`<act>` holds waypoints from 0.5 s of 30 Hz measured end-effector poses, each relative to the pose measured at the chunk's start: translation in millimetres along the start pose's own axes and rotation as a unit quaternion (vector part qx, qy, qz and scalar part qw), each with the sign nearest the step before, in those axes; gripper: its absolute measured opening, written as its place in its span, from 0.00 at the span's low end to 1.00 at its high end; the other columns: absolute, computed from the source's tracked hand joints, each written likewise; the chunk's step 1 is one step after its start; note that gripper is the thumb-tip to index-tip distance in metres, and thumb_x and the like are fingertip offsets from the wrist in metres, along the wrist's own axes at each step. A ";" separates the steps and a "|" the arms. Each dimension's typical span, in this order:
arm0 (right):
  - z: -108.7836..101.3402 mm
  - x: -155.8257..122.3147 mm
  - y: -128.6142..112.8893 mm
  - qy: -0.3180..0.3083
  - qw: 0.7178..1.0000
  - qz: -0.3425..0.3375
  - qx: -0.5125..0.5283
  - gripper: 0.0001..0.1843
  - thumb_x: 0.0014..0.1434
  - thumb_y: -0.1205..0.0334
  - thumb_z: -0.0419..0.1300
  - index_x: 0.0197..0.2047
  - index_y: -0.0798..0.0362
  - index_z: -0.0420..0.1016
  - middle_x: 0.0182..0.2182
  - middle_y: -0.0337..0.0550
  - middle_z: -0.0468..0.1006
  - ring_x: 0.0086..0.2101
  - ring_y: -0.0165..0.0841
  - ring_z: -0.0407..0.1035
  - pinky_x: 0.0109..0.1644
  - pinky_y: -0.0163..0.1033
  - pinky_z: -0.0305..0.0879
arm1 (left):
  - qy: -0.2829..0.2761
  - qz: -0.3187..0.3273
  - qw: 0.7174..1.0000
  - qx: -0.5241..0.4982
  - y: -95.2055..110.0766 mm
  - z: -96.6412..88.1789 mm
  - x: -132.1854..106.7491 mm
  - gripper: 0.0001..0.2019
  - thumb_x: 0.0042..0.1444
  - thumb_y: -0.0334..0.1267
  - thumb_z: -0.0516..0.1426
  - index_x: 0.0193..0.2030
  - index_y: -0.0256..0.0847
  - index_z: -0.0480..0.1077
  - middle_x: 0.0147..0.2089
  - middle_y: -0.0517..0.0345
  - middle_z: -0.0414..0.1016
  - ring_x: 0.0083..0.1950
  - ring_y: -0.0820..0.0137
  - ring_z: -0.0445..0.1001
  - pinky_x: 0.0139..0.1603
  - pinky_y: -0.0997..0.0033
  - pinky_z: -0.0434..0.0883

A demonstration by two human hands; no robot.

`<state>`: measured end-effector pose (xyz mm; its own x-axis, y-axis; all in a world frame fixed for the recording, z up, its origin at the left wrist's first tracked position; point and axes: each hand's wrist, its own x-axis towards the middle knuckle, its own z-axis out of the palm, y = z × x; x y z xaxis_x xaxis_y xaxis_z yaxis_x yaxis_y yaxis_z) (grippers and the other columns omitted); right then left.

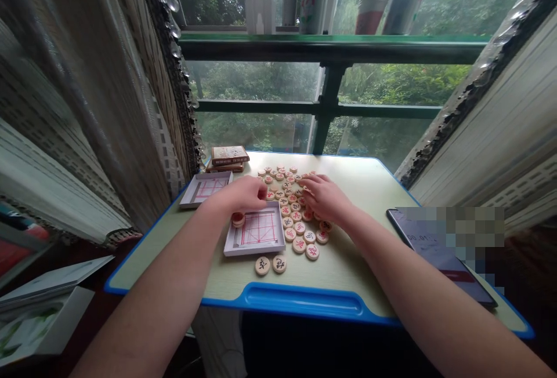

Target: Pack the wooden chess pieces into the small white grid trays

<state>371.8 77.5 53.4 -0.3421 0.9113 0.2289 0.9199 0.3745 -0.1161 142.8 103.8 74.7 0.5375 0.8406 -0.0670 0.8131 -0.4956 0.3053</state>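
Round wooden Chinese chess pieces (pixel 299 228) with red or black characters lie spread across the middle of the table. My left hand (pixel 243 195) is over the far edge of a shallow white box (pixel 255 250) printed with a red grid. Its fingers are curled together; what they hold, if anything, is hidden. Inside that box, at its far left corner, sits a small stack of chess pieces (pixel 238 220). My right hand (pixel 326 199) rests on the right side of the spread, fingers apart and touching pieces. Two black-lettered pieces (pixel 262 265) lie in front of the box.
Another shallow white box (pixel 187 198) stands at the left, near a stack of small boxes (pixel 230 155). A phone (pixel 435 256) lies at the right. The table (pixel 365 178) has a raised blue front edge (pixel 304 300). Cans (pixel 314 1) and cups stand on the window ledge.
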 end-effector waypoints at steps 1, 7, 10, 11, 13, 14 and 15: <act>3.9 4.2 -0.8 0.000 1.000 -0.006 0.011 0.24 0.65 0.57 0.45 0.61 0.51 0.66 0.59 0.43 0.67 0.59 0.41 0.55 0.63 0.46 0.50 | 0.000 0.007 1.000 -0.006 0.0 0.7 1.0 0.04 0.42 0.36 0.55 0.25 0.40 0.71 0.25 0.60 0.72 0.25 0.72 0.66 0.23 0.74 0.57; 15.7 24.4 -5.0 -0.071 0.997 0.017 0.041 0.30 0.66 0.48 0.39 0.68 0.50 0.53 0.63 0.44 0.62 0.64 0.43 0.46 0.65 0.51 0.41 | 0.027 0.018 0.999 -0.015 -1.3 4.9 6.2 0.10 0.45 0.38 0.53 0.28 0.39 0.74 0.26 0.59 0.75 0.28 0.72 0.69 0.26 0.74 0.60; 14.4 19.2 -1.0 -0.061 0.997 -0.003 0.038 0.27 0.67 0.50 0.39 0.61 0.51 0.64 0.59 0.44 0.67 0.61 0.42 0.53 0.64 0.49 0.45 | 0.093 -0.015 0.995 0.028 -1.9 3.1 6.2 0.12 0.48 0.39 0.51 0.28 0.39 0.75 0.28 0.56 0.76 0.30 0.70 0.71 0.28 0.73 0.60; 13.3 16.2 1.0 -0.051 0.998 -0.008 0.033 0.26 0.67 0.51 0.39 0.58 0.51 0.68 0.58 0.44 0.69 0.58 0.41 0.55 0.63 0.47 0.46 | 0.117 -0.033 0.991 0.049 -2.4 2.1 6.2 0.12 0.49 0.39 0.51 0.28 0.39 0.75 0.29 0.55 0.77 0.31 0.69 0.72 0.28 0.73 0.61; 11.1 10.6 4.4 -0.035 0.999 -0.007 0.017 0.24 0.67 0.54 0.41 0.53 0.52 0.72 0.54 0.45 0.72 0.54 0.40 0.60 0.60 0.45 0.50 | 0.155 -0.066 0.982 0.084 -3.9 0.5 6.4 0.13 0.50 0.39 0.51 0.30 0.40 0.76 0.31 0.53 0.79 0.34 0.67 0.73 0.31 0.72 0.62; 10.3 8.5 5.4 -0.029 1.000 -0.001 0.007 0.24 0.66 0.54 0.42 0.53 0.53 0.73 0.54 0.46 0.73 0.52 0.40 0.61 0.59 0.45 0.52 | 0.169 -0.077 0.978 0.093 -4.8 0.0 6.6 0.13 0.51 0.39 0.50 0.32 0.40 0.77 0.33 0.52 0.79 0.35 0.66 0.74 0.32 0.72 0.63; 9.7 7.0 5.9 -0.025 1.000 0.005 -0.001 0.23 0.66 0.55 0.43 0.53 0.53 0.73 0.54 0.46 0.73 0.52 0.40 0.61 0.58 0.44 0.53 | 0.178 -0.084 0.976 0.097 -5.6 -0.2 6.9 0.14 0.52 0.40 0.50 0.33 0.41 0.77 0.34 0.52 0.79 0.37 0.66 0.74 0.33 0.72 0.64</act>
<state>373.0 87.8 44.9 -0.3420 0.9223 0.1798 0.9237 0.3651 -0.1161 141.8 112.4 72.8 0.3093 0.9191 0.2440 0.9287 -0.3471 0.1305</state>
